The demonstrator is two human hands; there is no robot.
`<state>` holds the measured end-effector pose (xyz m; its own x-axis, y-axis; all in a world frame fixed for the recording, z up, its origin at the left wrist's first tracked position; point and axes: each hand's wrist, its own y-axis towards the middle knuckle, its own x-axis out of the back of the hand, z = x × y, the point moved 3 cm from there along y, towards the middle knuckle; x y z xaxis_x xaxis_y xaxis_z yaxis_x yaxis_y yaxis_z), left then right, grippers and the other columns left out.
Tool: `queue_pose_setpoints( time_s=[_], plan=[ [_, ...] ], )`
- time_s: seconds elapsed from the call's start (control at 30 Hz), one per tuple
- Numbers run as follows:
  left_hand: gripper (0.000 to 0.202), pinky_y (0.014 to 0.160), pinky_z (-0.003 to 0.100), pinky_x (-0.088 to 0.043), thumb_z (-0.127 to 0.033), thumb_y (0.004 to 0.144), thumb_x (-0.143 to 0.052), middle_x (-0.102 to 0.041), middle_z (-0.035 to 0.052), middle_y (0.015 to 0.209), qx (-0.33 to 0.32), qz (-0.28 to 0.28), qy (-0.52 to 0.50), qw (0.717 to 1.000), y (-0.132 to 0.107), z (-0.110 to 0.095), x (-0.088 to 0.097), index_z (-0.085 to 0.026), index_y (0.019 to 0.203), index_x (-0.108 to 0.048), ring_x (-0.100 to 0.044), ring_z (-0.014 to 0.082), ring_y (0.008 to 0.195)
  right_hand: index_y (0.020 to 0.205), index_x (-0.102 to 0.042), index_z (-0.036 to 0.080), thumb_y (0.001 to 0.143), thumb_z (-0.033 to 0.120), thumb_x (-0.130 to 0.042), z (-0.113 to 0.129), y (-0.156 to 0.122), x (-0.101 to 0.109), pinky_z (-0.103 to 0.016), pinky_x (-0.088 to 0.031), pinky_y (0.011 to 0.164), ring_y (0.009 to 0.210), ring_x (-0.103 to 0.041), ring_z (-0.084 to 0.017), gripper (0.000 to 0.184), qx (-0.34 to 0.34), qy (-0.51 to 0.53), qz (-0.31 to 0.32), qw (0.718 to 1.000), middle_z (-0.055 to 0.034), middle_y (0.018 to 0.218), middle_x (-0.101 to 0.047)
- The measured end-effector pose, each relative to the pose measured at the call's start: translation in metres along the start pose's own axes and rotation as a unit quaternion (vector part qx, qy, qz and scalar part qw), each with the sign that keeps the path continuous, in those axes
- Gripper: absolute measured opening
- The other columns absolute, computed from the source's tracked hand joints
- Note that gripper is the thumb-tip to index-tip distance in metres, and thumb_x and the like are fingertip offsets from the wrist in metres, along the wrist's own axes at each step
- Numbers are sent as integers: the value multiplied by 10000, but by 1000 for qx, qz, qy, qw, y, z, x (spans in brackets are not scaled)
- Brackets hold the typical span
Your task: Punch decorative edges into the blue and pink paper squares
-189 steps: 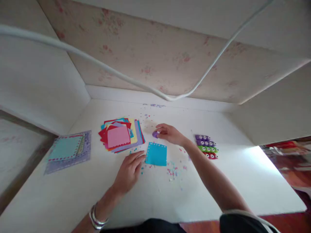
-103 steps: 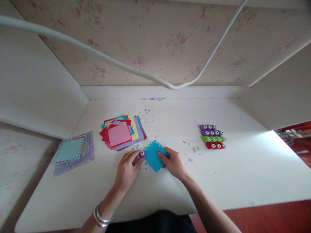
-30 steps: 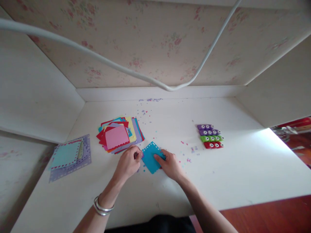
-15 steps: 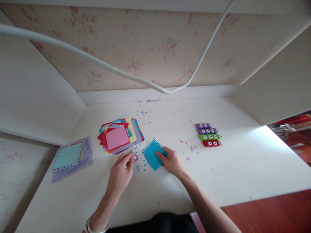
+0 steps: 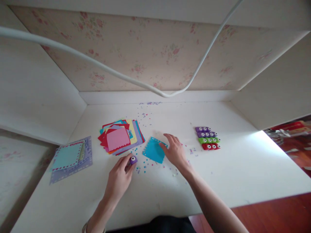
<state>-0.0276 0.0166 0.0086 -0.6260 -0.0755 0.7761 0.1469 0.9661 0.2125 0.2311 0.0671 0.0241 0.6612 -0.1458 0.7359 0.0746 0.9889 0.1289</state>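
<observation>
My left hand [image 5: 120, 174] grips a small purple craft punch [image 5: 133, 160] with a white round button on its top. To the right of it lies a blue square sheet of paper [image 5: 153, 150] with small holes punched along its edges. My right hand [image 5: 175, 149] hovers at the sheet's right side, fingers apart and holding nothing; whether the thumb touches the paper I cannot tell. Tiny punched paper bits [image 5: 145, 162] in blue, pink and purple are scattered between and around both hands.
A pile of coloured paper sheets [image 5: 118, 138] lies behind my left hand. Sheets with punched borders [image 5: 69, 156] are stacked at the far left. Rows of purple, green and red craft punches [image 5: 208, 139] stand on the right. A white cable [image 5: 167, 95] hangs across the front.
My right hand has let go of the blue paper and its fingers have spread. The sheet has turned and lies flat. In my left hand the punch's button top has come into view.
</observation>
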Motion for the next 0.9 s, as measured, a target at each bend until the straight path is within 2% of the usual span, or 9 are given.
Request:
queue_pose_setpoints(
  time_s=[0.03,0.1,0.17,0.27,0.4,0.63,0.7,0.77,0.9],
  plan=[
    [347,740,289,-565,-373,902,-567,-688,53,1019,2,3,-20,1000,-1,-2,-1,-232,1218,-546,-684,178,802,1251,-581,223,878,380,-574,5,-2,4,-467,-441,950,1138,-547,-291,405,13,9,-16,1000,-125,1242,-622],
    [391,723,278,-568,-391,898,-577,-693,46,1016,-3,14,-52,999,-2,-8,-4,-239,1254,-522,-679,172,803,1271,-571,230,905,392,-541,15,-9,8,-438,-490,903,1083,-589,-265,401,25,69,14,997,-120,1248,-619],
    [411,716,273,-568,-409,898,-576,-696,45,1032,-17,25,-68,997,-2,-15,-8,-249,1271,-511,-678,172,824,1285,-568,248,916,385,-536,28,-22,8,-378,-530,856,1015,-633,-226,395,52,140,102,984,-96,1248,-628],
    [426,705,277,-568,-430,904,-560,-699,50,1006,-49,35,-70,996,0,-29,-15,-249,1286,-510,-678,176,815,1246,-615,274,929,328,-532,45,-41,9,-342,-509,919,1078,-625,-210,331,122,175,205,955,-54,1224,-657],
    [412,704,283,-565,-420,929,-521,-687,44,892,-87,55,-64,993,5,-47,-24,-235,1297,-514,-675,179,771,1178,-661,279,937,280,-528,45,-49,16,-327,-509,903,1017,-649,-194,276,121,162,201,958,-45,1107,-701],
    [419,738,300,-562,-386,936,-526,-676,45,901,-126,72,-77,986,8,-63,-35,-239,1325,-481,-662,182,798,1044,-696,232,895,268,-581,30,-48,35,-284,-541,780,844,-673,-156,191,77,197,221,952,-49,1017,-695],
    [404,796,330,-561,-384,931,-533,-681,67,992,-133,53,-67,987,9,-60,-35,-237,1306,-495,-661,202,894,1013,-689,217,872,309,-608,13,-42,43,-284,-547,727,797,-676,-159,186,27,215,207,954,-42,947,-706],
    [355,889,381,-537,-364,932,-532,-666,86,1112,-152,27,-40,987,10,-54,-34,-241,1265,-536,-637,227,1021,1002,-676,209,843,358,-630,-15,-31,59,-296,-546,691,777,-677,-175,223,-32,217,150,964,-40,892,-715],
    [256,979,452,-485,-312,931,-525,-617,68,1264,-189,11,37,981,9,-40,-33,-259,1156,-634,-589,256,1140,1063,-659,194,793,461,-633,-96,2,116,-328,-530,683,802,-683,-219,381,-168,148,-70,972,-83,890,-730]
  ],
)
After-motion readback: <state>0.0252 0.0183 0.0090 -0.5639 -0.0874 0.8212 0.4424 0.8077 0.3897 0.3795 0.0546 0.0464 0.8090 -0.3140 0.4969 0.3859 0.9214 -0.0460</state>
